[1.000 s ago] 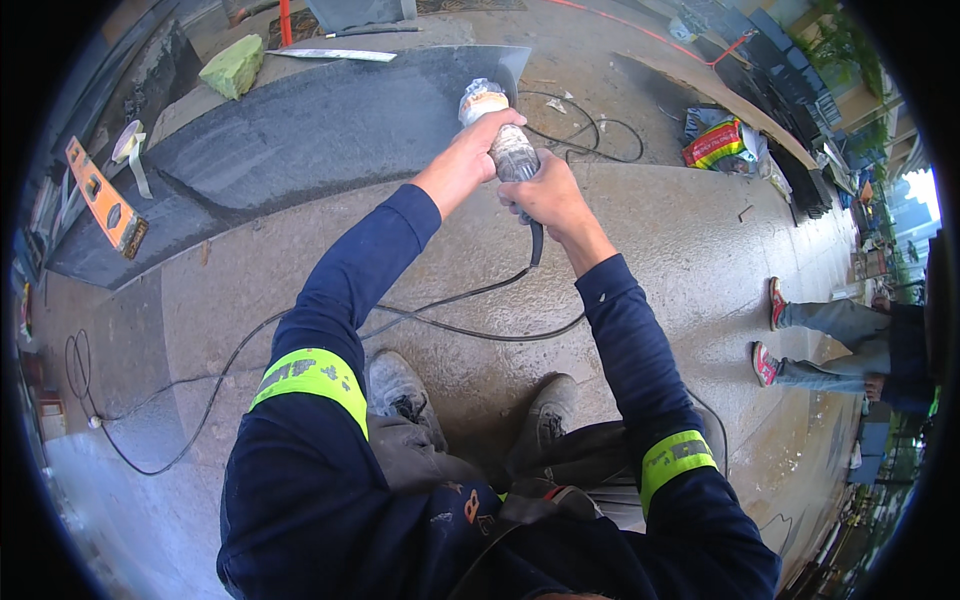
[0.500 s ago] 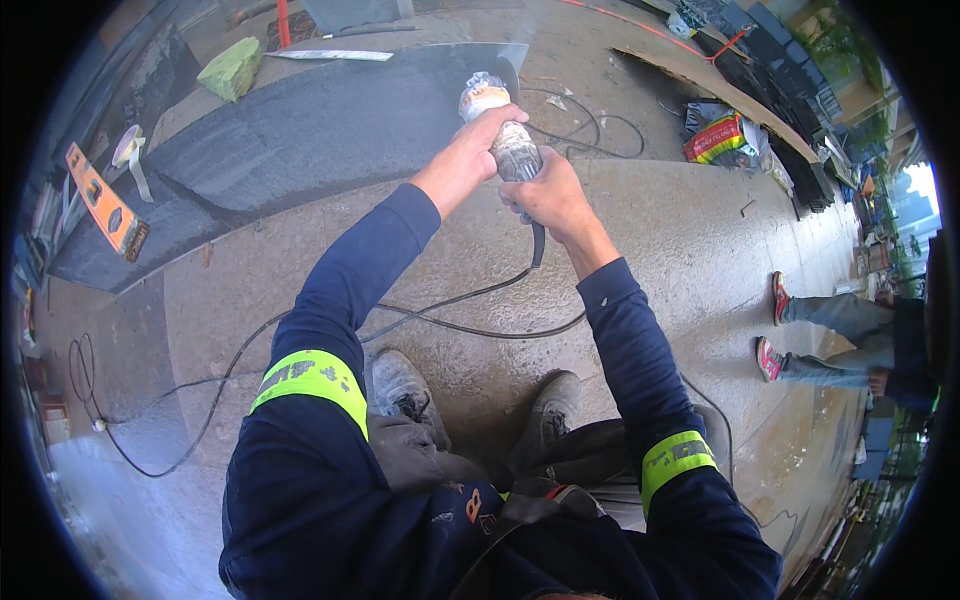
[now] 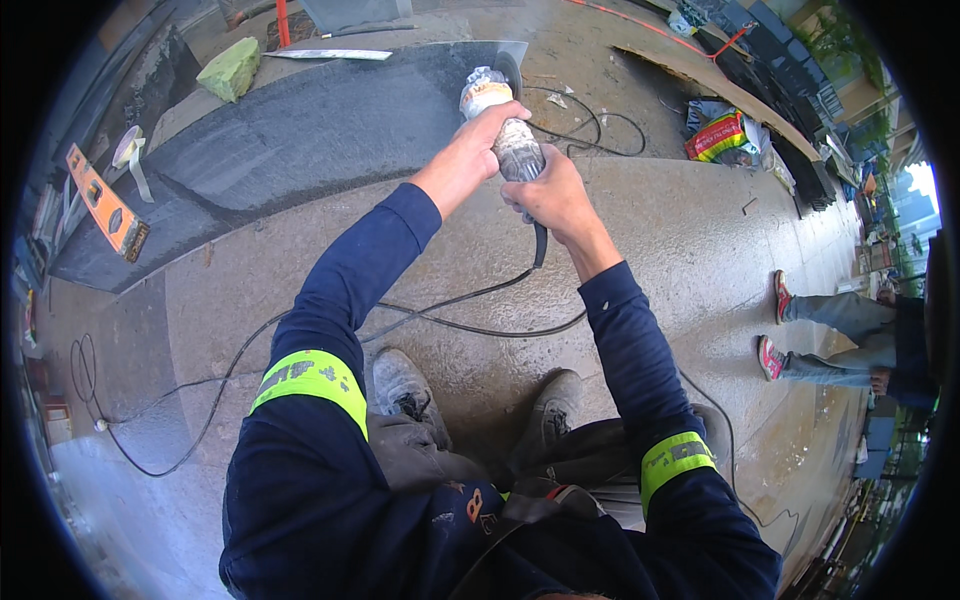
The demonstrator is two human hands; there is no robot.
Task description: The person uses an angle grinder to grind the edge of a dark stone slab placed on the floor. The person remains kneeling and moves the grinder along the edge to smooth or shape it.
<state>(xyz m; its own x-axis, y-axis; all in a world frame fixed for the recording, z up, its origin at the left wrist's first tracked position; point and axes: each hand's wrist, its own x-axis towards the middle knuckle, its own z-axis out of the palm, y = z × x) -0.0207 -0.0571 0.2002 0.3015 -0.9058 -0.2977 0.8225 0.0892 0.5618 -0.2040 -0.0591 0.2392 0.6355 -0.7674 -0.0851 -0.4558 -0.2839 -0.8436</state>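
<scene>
Both my hands are wrapped round a dusty angle grinder (image 3: 517, 150). My left hand (image 3: 478, 145) grips the front of its body behind the pale, dust-coated head. My right hand (image 3: 551, 192) is closed on the rear end, where a black cord (image 3: 540, 245) comes out and trails down to the floor. The grinder's thin disc (image 3: 510, 72) stands on edge at the right end of a long dark grey stone slab (image 3: 300, 130). Whether the disc is cutting into the slab cannot be made out.
On the slab's left end lie an orange spirit level (image 3: 106, 203) and a tape roll (image 3: 128, 147). A green foam block (image 3: 230, 70) and a metal ruler (image 3: 330, 54) rest along the far edge. Cord loops cross the floor. Another person's legs (image 3: 835, 340) are at right, near a bag (image 3: 720, 138).
The grinder has shifted very slightly, and more of its disc shows at the slab's end. My grip is the same.
</scene>
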